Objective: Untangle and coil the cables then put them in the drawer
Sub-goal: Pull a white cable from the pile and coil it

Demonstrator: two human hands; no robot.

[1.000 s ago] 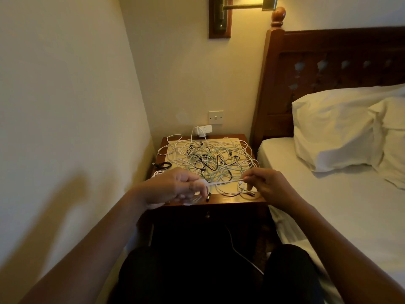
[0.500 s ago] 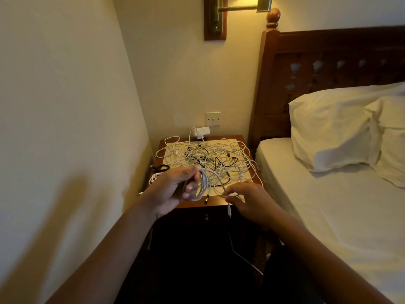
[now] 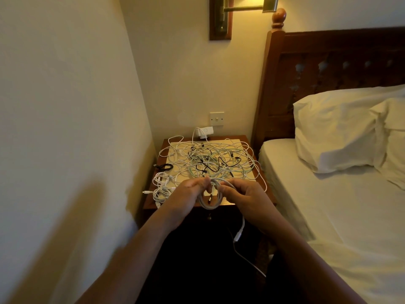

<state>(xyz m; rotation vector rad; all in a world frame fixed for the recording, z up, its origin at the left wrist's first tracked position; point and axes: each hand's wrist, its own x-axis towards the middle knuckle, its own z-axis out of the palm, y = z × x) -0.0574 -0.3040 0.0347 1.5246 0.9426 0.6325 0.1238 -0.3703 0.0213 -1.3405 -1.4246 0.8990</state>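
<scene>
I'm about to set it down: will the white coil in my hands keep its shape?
Probably not: the coil hangs limp between left hand and right hand, so its loops likely slump apart. Thin cable, so probably light; the dangling plug end may snag.

We record a dark wooden headboard (image 3: 317, 60). Two white pillows (image 3: 333, 128) lean against it on a white-sheeted bed (image 3: 328, 205). Left of the headboard we note a brass wall lamp (image 3: 220, 17) and, lower, a wall switch (image 3: 217, 118).
</scene>
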